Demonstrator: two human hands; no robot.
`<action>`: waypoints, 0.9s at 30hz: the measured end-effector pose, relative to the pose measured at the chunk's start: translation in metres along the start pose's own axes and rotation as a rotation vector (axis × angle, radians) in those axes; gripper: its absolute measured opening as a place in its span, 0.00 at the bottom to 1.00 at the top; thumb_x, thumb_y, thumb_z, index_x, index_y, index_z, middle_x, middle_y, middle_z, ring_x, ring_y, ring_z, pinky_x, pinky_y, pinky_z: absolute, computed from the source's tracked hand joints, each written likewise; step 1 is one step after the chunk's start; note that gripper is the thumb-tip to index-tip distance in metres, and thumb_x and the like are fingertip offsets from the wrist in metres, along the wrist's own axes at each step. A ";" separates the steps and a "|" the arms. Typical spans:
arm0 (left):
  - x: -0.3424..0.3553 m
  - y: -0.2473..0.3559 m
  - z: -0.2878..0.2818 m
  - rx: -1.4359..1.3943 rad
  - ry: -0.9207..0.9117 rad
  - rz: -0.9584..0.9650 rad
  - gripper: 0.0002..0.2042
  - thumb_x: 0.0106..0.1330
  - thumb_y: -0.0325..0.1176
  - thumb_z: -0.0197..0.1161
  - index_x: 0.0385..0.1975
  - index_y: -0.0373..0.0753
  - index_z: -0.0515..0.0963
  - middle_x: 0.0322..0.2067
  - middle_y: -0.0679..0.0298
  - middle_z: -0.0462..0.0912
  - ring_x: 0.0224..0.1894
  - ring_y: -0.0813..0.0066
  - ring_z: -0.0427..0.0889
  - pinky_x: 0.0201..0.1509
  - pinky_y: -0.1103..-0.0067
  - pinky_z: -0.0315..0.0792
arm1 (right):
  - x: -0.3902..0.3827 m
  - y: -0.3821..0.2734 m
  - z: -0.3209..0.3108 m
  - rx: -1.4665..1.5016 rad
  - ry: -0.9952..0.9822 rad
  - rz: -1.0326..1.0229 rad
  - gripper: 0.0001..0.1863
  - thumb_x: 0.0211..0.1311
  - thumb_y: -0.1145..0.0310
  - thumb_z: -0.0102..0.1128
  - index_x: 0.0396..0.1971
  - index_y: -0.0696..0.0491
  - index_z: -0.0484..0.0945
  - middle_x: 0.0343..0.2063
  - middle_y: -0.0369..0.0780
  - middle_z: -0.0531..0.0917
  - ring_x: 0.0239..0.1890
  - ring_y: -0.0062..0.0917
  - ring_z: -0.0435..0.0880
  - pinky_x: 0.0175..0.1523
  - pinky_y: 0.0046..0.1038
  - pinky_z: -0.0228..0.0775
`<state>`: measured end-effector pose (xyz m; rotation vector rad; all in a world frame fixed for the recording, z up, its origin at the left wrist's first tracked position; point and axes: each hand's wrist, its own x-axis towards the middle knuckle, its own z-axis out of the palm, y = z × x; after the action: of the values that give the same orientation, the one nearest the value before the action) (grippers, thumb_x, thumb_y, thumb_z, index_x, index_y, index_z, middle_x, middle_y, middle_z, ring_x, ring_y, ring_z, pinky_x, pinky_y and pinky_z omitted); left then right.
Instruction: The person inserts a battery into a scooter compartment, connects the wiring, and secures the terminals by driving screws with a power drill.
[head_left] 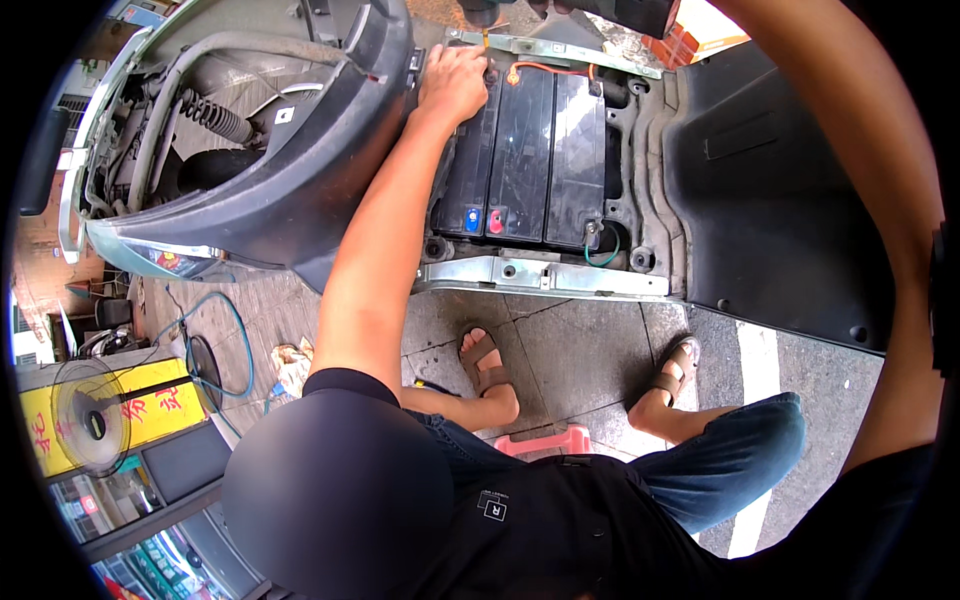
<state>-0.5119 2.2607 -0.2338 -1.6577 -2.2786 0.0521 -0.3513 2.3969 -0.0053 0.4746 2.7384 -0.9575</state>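
Three black batteries (518,150) sit side by side in a scooter's metal frame (545,278), with red, blue and black terminals and orange and green wires. My left hand (455,82) is closed at the upper end of the left battery, its bent fingertips beside a thin yellow bit (485,40); what they grip is hidden. Above, at the top edge, a dark power tool (645,14) points its bit down toward that terminal. My right arm reaches up to it, and my right hand (548,8) is mostly cut off and shadowed, its fingers curled round the tool.
A scooter seat body (335,200) with an exposed spring is at left, a black plastic floor panel (770,200) at right. A standing fan (92,420), blue hose (240,340) and yellow sign (155,395) are lower left. A pink stool (570,438) is beneath me.
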 end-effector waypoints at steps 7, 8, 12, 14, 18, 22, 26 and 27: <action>-0.001 0.008 -0.003 0.022 -0.020 -0.032 0.18 0.62 0.32 0.49 0.49 0.44 0.80 0.61 0.70 0.73 0.64 0.72 0.67 0.72 0.65 0.49 | 0.019 0.019 -0.003 0.205 -0.093 0.094 0.09 0.58 0.67 0.61 0.35 0.56 0.80 0.31 0.41 0.84 0.30 0.28 0.82 0.38 0.31 0.75; -0.002 0.008 -0.002 0.022 -0.026 -0.042 0.18 0.62 0.32 0.49 0.50 0.45 0.80 0.61 0.70 0.73 0.64 0.73 0.67 0.72 0.66 0.49 | 0.019 0.020 -0.003 0.186 -0.098 0.097 0.10 0.58 0.66 0.61 0.35 0.56 0.80 0.31 0.40 0.84 0.30 0.28 0.82 0.38 0.32 0.76; -0.003 0.006 -0.001 0.018 -0.011 -0.041 0.19 0.62 0.32 0.49 0.51 0.45 0.80 0.61 0.70 0.73 0.65 0.72 0.67 0.72 0.66 0.49 | 0.016 0.016 -0.004 0.125 -0.045 0.112 0.13 0.55 0.64 0.64 0.36 0.56 0.81 0.31 0.40 0.84 0.30 0.28 0.82 0.38 0.32 0.76; -0.002 0.006 -0.001 0.008 -0.016 -0.056 0.19 0.62 0.32 0.49 0.52 0.44 0.79 0.62 0.70 0.72 0.65 0.71 0.66 0.73 0.64 0.48 | 0.005 0.011 -0.008 0.064 -0.029 0.094 0.13 0.55 0.64 0.64 0.35 0.56 0.81 0.31 0.40 0.84 0.30 0.28 0.82 0.38 0.32 0.75; -0.002 0.003 -0.003 -0.024 -0.051 -0.072 0.19 0.62 0.32 0.49 0.51 0.43 0.79 0.63 0.68 0.71 0.65 0.69 0.65 0.75 0.63 0.46 | 0.010 0.002 -0.002 0.029 -0.017 0.114 0.12 0.54 0.66 0.64 0.34 0.58 0.81 0.30 0.40 0.84 0.29 0.27 0.82 0.37 0.32 0.76; -0.002 0.005 -0.003 -0.121 0.020 -0.046 0.18 0.59 0.30 0.51 0.47 0.41 0.81 0.59 0.64 0.74 0.64 0.66 0.67 0.74 0.62 0.49 | 0.016 0.015 -0.003 0.118 -0.079 0.064 0.12 0.54 0.67 0.63 0.34 0.58 0.81 0.28 0.40 0.84 0.26 0.28 0.82 0.35 0.31 0.76; -0.009 0.003 0.002 -0.277 0.182 -0.030 0.15 0.56 0.28 0.57 0.43 0.39 0.81 0.54 0.60 0.77 0.60 0.63 0.71 0.73 0.63 0.52 | 0.018 0.023 -0.003 0.144 -0.076 0.070 0.13 0.53 0.65 0.64 0.34 0.58 0.80 0.28 0.40 0.84 0.26 0.27 0.82 0.33 0.31 0.75; -0.012 0.008 0.000 -0.297 0.172 -0.044 0.14 0.55 0.28 0.59 0.43 0.39 0.81 0.52 0.59 0.78 0.58 0.62 0.72 0.72 0.63 0.54 | 0.017 0.026 -0.004 0.141 -0.077 0.069 0.13 0.52 0.65 0.64 0.34 0.58 0.80 0.27 0.40 0.84 0.26 0.28 0.81 0.33 0.31 0.75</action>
<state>-0.5014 2.2521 -0.2381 -1.6734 -2.2739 -0.4427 -0.3581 2.4226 -0.0219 0.5400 2.5807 -1.1318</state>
